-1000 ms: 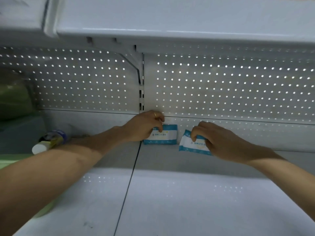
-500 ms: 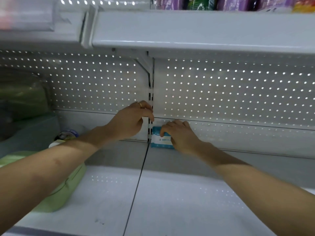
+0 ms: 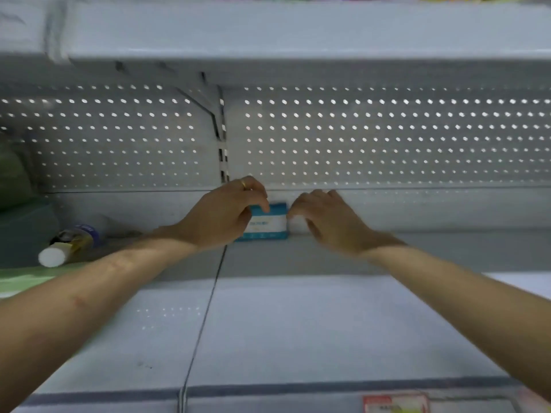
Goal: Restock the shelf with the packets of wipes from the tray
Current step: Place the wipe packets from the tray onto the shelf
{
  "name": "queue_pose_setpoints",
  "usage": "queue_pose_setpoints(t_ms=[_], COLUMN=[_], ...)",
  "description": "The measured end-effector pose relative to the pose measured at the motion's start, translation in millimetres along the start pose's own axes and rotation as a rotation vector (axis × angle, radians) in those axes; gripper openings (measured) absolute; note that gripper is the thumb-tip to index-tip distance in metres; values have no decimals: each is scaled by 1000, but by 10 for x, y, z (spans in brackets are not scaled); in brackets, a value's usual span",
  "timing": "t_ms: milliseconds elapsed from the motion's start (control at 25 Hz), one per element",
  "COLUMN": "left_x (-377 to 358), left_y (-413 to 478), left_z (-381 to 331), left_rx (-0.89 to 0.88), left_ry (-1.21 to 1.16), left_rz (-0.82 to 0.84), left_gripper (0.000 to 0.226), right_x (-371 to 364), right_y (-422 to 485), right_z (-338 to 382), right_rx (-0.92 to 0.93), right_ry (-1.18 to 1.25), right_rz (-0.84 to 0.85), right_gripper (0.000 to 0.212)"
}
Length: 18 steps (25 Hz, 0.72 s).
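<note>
Blue-white packet, just one: left hand pinches it, right hand beside.

**Dim, bluish bay, backlit panel, blur at the right**

You are looking at a dim, cool-toned view. The brightest light comes through the holes of the perforated back panel, and rows of small light spots lie on the shelf. The rear strip of that shelf sits in shadow beneath the upper shelf. Your right hand is smeared by motion blur; your left hand is sharper. The print on the packet of wipes is too soft to read. Straight edges bow near the borders, and the corners are blurred.
</note>
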State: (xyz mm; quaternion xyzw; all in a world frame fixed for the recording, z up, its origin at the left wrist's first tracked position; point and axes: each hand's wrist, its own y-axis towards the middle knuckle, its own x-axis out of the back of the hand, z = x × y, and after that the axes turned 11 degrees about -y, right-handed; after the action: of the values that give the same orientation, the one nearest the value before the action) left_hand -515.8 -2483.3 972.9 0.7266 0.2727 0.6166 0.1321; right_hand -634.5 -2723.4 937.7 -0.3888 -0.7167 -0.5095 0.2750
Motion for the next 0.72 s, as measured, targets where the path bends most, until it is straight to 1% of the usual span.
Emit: queue_pose_setpoints(t_ms=[160,240,320,440,520,720], left_x=[-461,-759,-1040,-1488,-1734,-2267], left_y=[327,558,801,1128,1255,1350], left_z=[-664,-1084,-1498,-2116,-2529,-3654], left_rx=[-115,-196,-277,-379,-436,-583], left_ry=[-106,-141,-178,-244,-286,-366], left_rz=[100,171,229,299,328,351], left_gripper=[41,39,37,34,38,37], right_x=[652,959,1194,1497,1691,1983], right_y=[-1084,-1662,-2162,-2881,-3298,-4316], right_z=[-521,-726,-872,-994,-1008,-939], right_rx=[-207,-311,-393,-539,-636,-871], right_ry=[35,5,-53,-112,-129,-152], right_rz=[86,90,136,210,228,340], right_gripper=[44,43,42,39,37,32])
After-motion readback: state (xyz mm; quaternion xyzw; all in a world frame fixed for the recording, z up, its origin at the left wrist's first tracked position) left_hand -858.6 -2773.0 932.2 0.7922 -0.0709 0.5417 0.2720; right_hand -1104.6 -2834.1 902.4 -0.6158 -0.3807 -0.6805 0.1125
